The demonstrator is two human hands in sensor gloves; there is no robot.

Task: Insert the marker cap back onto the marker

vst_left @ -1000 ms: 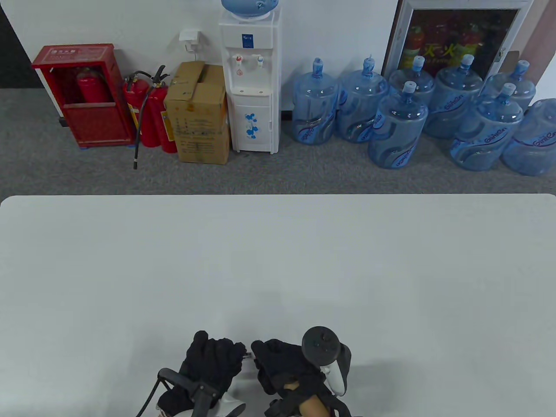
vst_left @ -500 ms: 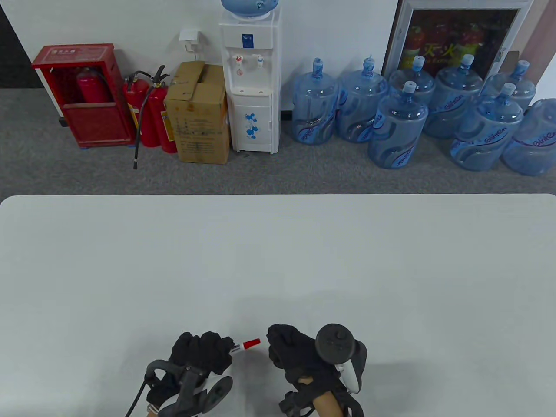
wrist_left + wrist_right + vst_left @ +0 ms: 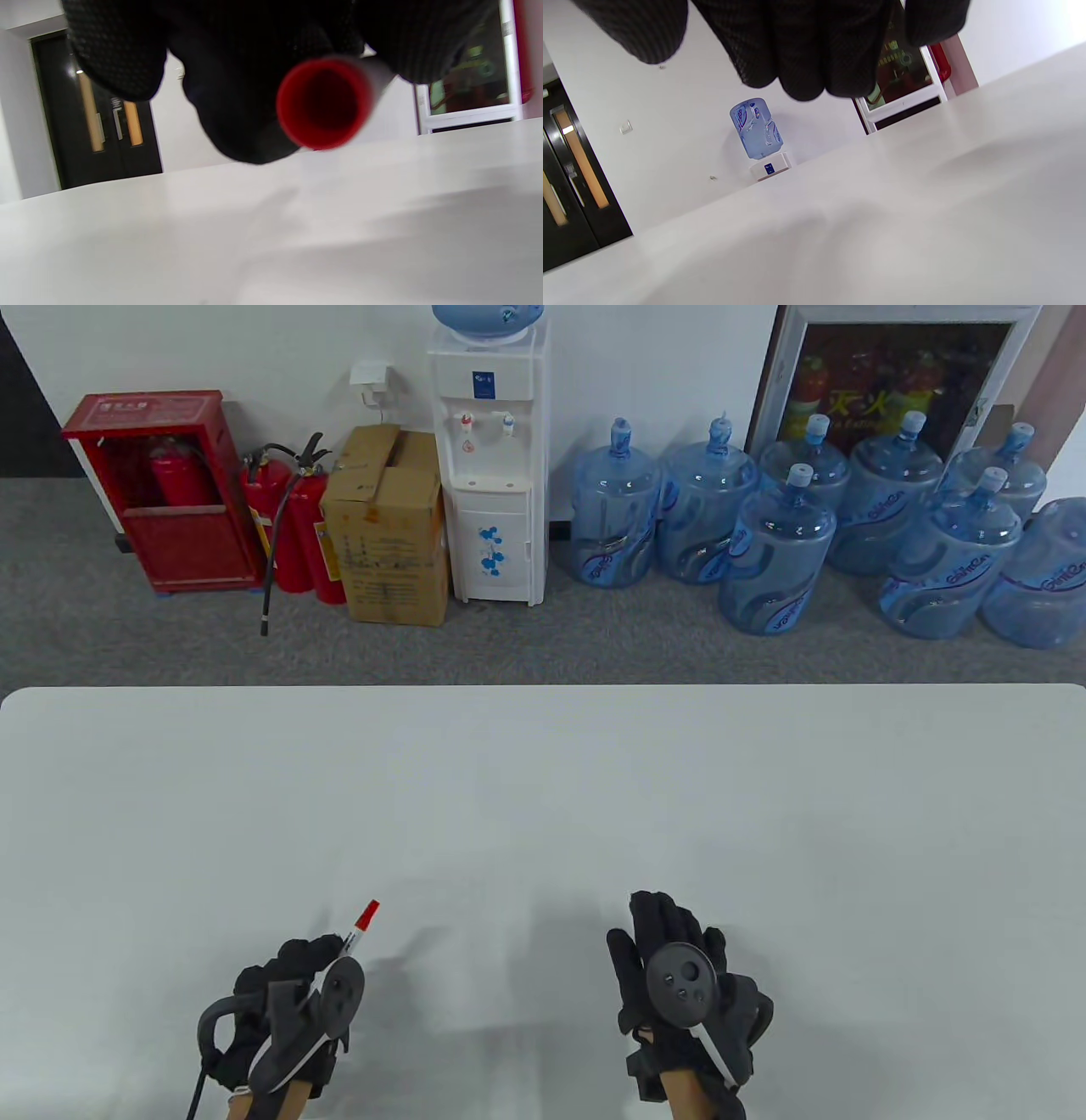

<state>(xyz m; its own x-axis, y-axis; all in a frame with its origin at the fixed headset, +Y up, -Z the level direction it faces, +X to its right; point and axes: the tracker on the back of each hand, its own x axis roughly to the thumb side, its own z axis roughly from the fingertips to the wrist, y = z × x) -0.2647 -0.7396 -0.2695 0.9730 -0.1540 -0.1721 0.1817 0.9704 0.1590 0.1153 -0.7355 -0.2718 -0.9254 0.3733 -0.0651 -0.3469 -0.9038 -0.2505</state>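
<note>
The left hand (image 3: 284, 997) is curled around a marker (image 3: 360, 926), fingers wrapped tight on its white barrel, low over the near edge of the table (image 3: 543, 780). The marker's red cap (image 3: 367, 913) is seated on the end and pokes out past the knuckles, angled away and a little to the right. From the left wrist, the marker's red round end (image 3: 324, 103) faces the camera between the dark glove fingers (image 3: 114, 46). The right hand (image 3: 679, 976) is well apart to the right, holding nothing, palm down, fingers stretched forward and loosely together. Beyond the table stand a water dispenser (image 3: 489, 458), blue water jugs (image 3: 776, 551), a cardboard box (image 3: 388, 527) and red fire extinguishers (image 3: 288, 521).
</note>
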